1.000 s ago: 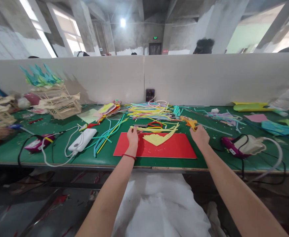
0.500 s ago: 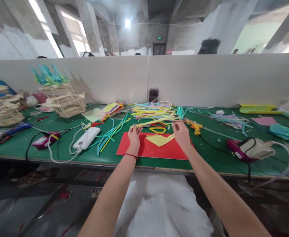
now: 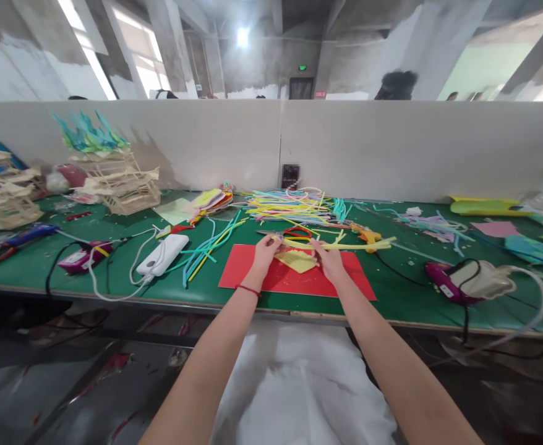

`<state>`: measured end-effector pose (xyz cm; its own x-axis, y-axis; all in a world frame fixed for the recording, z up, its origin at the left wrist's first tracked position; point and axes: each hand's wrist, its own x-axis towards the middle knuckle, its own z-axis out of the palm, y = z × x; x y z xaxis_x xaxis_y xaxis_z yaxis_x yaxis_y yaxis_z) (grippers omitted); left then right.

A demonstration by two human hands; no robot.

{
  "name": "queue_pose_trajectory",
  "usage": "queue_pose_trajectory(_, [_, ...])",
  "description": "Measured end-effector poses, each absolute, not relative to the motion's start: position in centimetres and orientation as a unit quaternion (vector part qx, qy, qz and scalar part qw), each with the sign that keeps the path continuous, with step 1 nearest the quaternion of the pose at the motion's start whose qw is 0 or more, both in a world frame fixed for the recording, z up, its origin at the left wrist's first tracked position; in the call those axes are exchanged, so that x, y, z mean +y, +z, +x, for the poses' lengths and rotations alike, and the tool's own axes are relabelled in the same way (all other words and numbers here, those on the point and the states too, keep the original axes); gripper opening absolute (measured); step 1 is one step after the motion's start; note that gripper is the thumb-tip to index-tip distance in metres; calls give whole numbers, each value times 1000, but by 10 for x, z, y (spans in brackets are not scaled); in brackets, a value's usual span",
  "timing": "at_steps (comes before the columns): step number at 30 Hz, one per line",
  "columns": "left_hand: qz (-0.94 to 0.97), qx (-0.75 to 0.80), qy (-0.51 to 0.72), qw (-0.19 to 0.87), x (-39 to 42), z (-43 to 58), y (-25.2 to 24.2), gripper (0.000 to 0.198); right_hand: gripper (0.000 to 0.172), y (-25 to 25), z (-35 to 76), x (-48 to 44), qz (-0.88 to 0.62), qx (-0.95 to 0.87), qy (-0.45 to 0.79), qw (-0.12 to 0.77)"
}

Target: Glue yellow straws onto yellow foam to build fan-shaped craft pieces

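Observation:
Pale yellow strips (image 3: 359,246) run across above a red sheet (image 3: 239,266), their far ends sticking out to the right. My left hand (image 3: 266,252) pinches their left end, and my right hand (image 3: 328,258) is closed round them near the middle. Between my hands a yellow folded piece (image 3: 298,260) lies on the red sheet. Just behind it are red-handled scissors (image 3: 298,233). A heap of coloured strips (image 3: 290,207) spreads further back.
On the green table (image 3: 234,303) stand a white power bank (image 3: 162,254) with cables, an orange glue gun (image 3: 367,235), purple devices at both sides (image 3: 83,258) and stick models (image 3: 130,188) at the left. A pale partition (image 3: 197,148) rises behind.
My hands have come closer together over the red sheet. The yellow strips have shifted right and now stick out well past my right hand.

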<state>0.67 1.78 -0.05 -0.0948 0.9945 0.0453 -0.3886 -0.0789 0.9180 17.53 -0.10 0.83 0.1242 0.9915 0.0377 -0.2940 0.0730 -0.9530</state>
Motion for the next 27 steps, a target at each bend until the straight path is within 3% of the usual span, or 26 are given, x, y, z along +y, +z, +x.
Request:
queue_pose_trajectory(7, [484,459,612,425,20,6,-2,7,42,-3,181,6,-428,-343,508,664])
queue_pose_trajectory(13, [547,487,602,319,15,4,-5,11,34,0,180,6,-444,-317,500,672])
queue_pose_trajectory(27, [369,499,711,332,19,-10,-3,14,35,5,174,3,-431,-359,516,648])
